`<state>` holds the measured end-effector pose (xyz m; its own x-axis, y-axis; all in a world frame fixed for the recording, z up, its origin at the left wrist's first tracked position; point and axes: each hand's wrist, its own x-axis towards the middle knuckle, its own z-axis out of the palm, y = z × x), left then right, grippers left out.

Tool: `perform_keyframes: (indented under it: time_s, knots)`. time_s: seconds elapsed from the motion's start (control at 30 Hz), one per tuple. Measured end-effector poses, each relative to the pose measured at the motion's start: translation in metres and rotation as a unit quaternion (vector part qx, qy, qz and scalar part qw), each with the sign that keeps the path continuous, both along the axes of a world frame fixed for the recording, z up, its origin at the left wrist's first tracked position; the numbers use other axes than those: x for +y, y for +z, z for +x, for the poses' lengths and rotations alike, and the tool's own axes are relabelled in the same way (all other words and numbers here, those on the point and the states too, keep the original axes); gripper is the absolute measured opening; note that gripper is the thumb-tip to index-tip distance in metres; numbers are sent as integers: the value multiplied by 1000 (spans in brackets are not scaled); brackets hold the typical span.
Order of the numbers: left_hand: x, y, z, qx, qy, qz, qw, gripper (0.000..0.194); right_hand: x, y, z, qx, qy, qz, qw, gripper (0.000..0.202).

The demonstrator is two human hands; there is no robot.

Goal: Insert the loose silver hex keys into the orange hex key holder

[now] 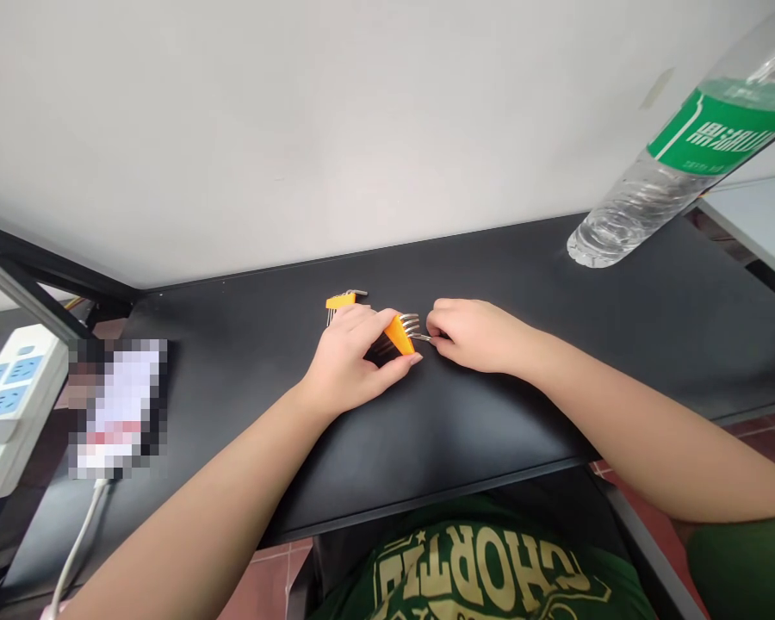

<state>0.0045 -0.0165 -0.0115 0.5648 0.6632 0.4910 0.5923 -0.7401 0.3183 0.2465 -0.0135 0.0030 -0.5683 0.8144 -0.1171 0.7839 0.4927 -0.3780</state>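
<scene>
My left hand (352, 357) grips an orange holder (399, 334) between thumb and fingers near the middle of the black table. Several metal hex keys (412, 322) stick out of the holder toward the right. My right hand (471, 334) is closed, its thumb and finger pinching the end of one key that reaches out from the holder. Just behind my left hand lies a second orange holder (341, 300) with metal keys in it, partly hidden by that hand.
A water bottle with a green label (716, 129) stands on the black table (491, 430) at the back right. At the left lie a blurred phone (122, 400) with a white cable (81, 542) and a white power strip (16, 405). A wall (297, 129) rises behind.
</scene>
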Motion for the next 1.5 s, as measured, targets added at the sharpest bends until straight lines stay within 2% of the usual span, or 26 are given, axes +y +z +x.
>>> perform_keyframes:
  time_s: [0.17,0.6,1.03,1.5]
  knots:
    - [0,0,-1,-3,-1,-16,1000,42,0,0,0,-19,-14,-18,1000,11]
    - [1,-1,1,24,-8,-78,997,42,0,20,10,-74,-25,-112,991,7]
    - [1,5,4,91,-51,-164,981,37,0,16,12,-71,-15,-111,991,2]
    - [1,4,2,101,-58,-168,979,40,1,10,16,-51,1,-109,993,5]
